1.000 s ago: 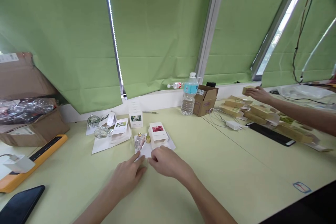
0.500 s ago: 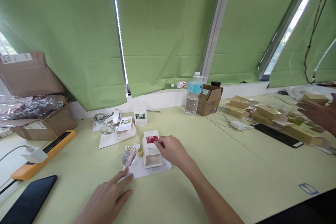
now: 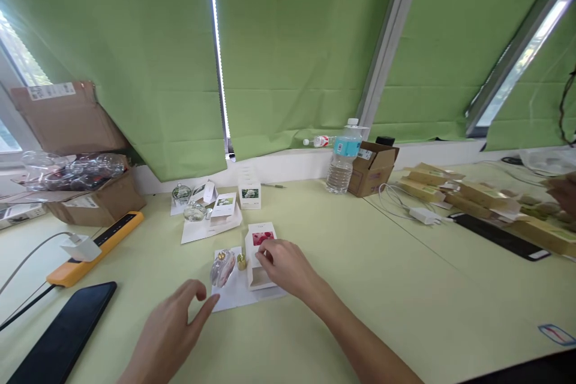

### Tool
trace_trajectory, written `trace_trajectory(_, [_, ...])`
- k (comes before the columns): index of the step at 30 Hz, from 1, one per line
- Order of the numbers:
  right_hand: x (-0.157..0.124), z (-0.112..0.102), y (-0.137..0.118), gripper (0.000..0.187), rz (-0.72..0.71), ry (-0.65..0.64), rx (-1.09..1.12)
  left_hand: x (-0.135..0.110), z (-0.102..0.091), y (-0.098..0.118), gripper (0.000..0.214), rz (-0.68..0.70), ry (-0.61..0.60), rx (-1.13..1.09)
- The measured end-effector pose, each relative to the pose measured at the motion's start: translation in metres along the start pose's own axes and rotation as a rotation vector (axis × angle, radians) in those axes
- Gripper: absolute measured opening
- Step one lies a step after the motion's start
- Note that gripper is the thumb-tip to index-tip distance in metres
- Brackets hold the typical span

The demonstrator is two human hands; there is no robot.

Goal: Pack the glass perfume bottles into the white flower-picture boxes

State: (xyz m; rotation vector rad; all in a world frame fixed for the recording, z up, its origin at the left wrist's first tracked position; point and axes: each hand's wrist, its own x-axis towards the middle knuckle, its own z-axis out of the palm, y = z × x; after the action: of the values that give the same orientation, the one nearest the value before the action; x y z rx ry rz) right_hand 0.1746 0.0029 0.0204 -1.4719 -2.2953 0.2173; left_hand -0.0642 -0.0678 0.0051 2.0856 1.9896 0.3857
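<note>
My left hand (image 3: 173,324) is open at the near left corner of a white paper sheet (image 3: 231,298), thumb and index finger apart, the thumb at its edge. A clear, faceted glass perfume bottle (image 3: 222,268) with a gold neck lies on the sheet. Beside it is a small gold cap (image 3: 242,261). On the same sheet rests a white perfume box (image 3: 257,278) with a pink flower picture, its near end open. My right hand (image 3: 288,265) has its fingers pinched at the box's right side; the fingertips partly cover it.
Behind are more glass bottles (image 3: 195,211) and white boxes (image 3: 249,197). An orange power strip (image 3: 101,246), a phone (image 3: 67,327) and an open carton (image 3: 94,204) are at left. A water bottle (image 3: 342,159), brown box (image 3: 371,171) and yellowish cartons (image 3: 488,197) stand farther right.
The paper, bottle, cap and box have shifted slightly left and towards me. My left hand has drawn back, its fingers curling. My right fingers have slid down off the pink picture. The view has turned left.
</note>
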Motion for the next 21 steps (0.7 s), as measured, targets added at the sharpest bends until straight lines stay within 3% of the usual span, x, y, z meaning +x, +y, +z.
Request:
trace_trajectory(3, [0.000,0.008,-0.004,0.024,-0.052,0.023,0.072,0.014,-0.007,0.007,0.044,-0.043,0.086,-0.040])
trace_trajectory(9, [0.001,0.026,-0.015,0.029,-0.176,0.101,0.063,0.041,0.002,0.017,0.043,0.006,0.040,-0.071])
trace_trajectory(16, [0.001,0.036,-0.017,0.054,-0.191,0.065,0.047,0.041,0.009,0.010,0.030,-0.026,0.059,-0.013])
trace_trajectory(21, [0.002,0.040,-0.016,0.049,-0.182,0.085,0.017,0.041,0.001,0.000,0.033,-0.072,0.060,0.037])
